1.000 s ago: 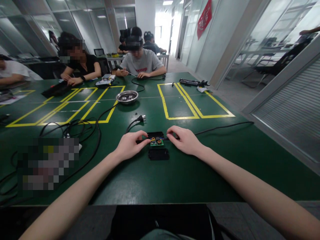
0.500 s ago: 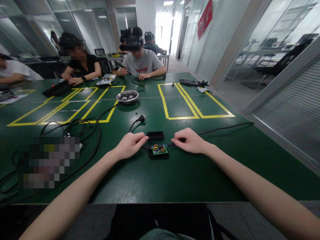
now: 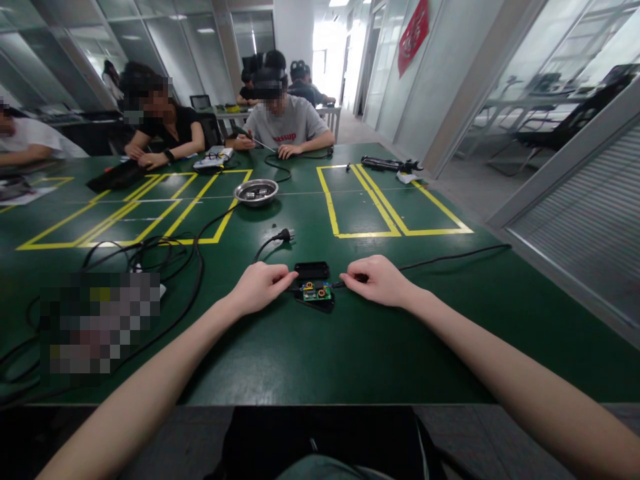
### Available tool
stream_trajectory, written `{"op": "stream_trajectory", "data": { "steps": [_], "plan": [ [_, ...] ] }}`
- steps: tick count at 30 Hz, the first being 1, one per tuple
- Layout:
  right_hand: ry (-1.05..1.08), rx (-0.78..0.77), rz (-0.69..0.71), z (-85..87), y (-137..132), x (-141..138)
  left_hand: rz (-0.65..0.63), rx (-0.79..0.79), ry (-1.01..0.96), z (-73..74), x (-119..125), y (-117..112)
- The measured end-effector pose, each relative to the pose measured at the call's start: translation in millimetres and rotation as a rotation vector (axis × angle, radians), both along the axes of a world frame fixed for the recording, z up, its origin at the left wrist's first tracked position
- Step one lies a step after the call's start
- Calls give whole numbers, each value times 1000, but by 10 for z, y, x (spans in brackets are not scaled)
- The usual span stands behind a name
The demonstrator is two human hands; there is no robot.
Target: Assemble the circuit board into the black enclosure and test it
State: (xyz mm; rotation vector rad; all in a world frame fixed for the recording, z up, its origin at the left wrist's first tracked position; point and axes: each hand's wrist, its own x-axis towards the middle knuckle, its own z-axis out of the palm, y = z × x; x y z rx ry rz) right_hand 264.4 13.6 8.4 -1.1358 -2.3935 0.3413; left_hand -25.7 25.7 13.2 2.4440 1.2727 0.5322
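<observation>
Between my hands is a small green circuit board [image 3: 311,298] with copper-wound coils. Under it lies a black case half [image 3: 327,308], turned at an angle to the board. A second black case half [image 3: 312,270] rests just beyond. On the board's left, my left hand [image 3: 261,287] is closed in a pinch on the black cable at that end. My right hand [image 3: 377,283] pinches the other black cable [image 3: 450,256], which runs off to the right across the table. Fingers hide part of both cables. Behind my left hand lies a black power plug [image 3: 285,235].
A metal bowl [image 3: 256,193] with small metal parts stands farther back on the green table [image 3: 400,360]. Coiled black cables [image 3: 145,252] and a blurred-out item [image 3: 103,327] lie left. A black folded stand-like object [image 3: 390,164] sits back right. Co-workers sit across the table.
The circuit board has shifted slightly up and left. Beneath it, the case half has swung askew and now sticks out toward the near right. Both hands keep their pinch.
</observation>
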Motion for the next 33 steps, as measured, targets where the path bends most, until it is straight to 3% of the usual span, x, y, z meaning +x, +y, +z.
{"op": "stream_trajectory", "data": {
  "steps": [8,19,33],
  "plan": [
    [11,-135,119,20,-24,-19,-46,-6,-37,-14,-26,8],
    [7,-72,-94,30,-32,-73,-117,-114,-24,-23,-53,12],
    [-36,-66,-38,52,-10,0,-61,-60,1,-24,29,-48]
  ]
}}
